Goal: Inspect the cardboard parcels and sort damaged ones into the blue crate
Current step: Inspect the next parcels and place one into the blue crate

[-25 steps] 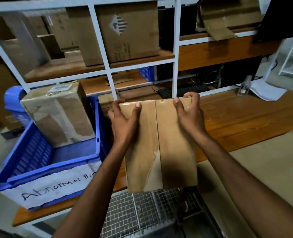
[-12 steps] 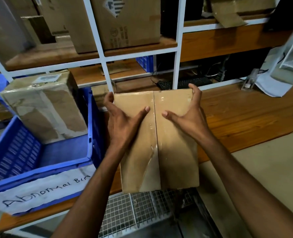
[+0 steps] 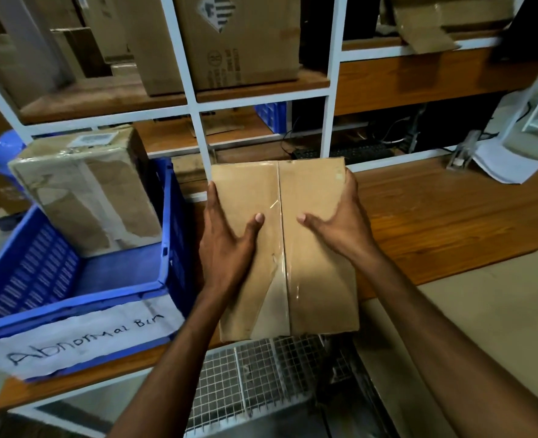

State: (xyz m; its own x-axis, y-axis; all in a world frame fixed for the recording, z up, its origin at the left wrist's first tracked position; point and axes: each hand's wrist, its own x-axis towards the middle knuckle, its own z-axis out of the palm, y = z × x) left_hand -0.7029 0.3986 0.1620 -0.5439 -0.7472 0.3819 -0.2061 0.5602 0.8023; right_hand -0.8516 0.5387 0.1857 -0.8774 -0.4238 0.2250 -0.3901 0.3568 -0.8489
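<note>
parcel (image 3: 315,267): taped seam up, above desk (image 3: 444,216) edge
left grip (image 3: 226,248): clamped on its left side
right grip (image 3: 343,226): clamped on its right side
blue crate (image 3: 168,222): holds torn box (image 3: 84,194)

I hold the brown parcel (image 3: 285,263) flat, its taped seam running away from me, a pale torn patch beside the seam at the near end. Just left sits the blue crate (image 3: 119,273), with a scuffed, tape-wrapped parcel (image 3: 87,191) standing in its far end.

Crate (image 3: 169,235) near half is free, taped parcel (image 3: 84,197) fills the far end. Shelf frame (image 3: 203,137) blocks far side. Tabletop (image 3: 444,216) bare on the right.
</note>
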